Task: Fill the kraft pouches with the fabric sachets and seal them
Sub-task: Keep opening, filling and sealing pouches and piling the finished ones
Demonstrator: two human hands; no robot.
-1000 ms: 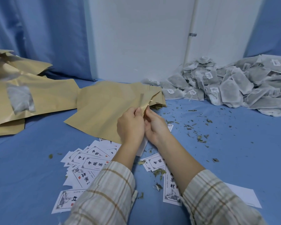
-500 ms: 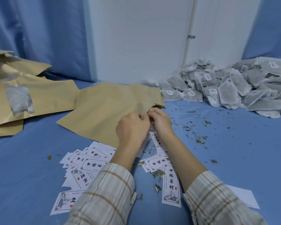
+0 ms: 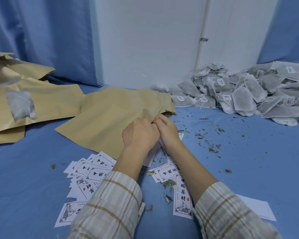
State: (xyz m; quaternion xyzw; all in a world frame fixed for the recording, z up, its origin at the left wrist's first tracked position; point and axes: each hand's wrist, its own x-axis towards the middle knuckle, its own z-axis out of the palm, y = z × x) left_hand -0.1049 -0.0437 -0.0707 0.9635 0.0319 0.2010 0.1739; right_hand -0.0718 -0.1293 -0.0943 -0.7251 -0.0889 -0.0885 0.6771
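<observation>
Both hands are working the corner of one kraft pouch (image 3: 100, 128) lying flat on the blue cloth (image 3: 248, 169), about mid-scene. The left hand (image 3: 140, 133) has its fingers curled onto the pouch's right corner, lifting that edge a bit, though that spot is blurry. The right hand (image 3: 167, 130) sits touching it on the right, fingers curled in at the same corner; can't really tell what it's pinching.

Just behind that pouch is a stack of empty pouches (image 3: 155, 99). Far left there's a loose pile of more pouches (image 3: 47, 100), one with a clear window (image 3: 21, 104) showing something grey inside. The fabric sachets (image 3: 240, 90) are heaped at the far right against the wall (image 3: 145, 40), well apart from the hands.

Near the person, printed label cards (image 3: 97, 171) are scattered under the forearms, with dried herb bits (image 3: 209, 140) sprinkled across the cloth on the right.
</observation>
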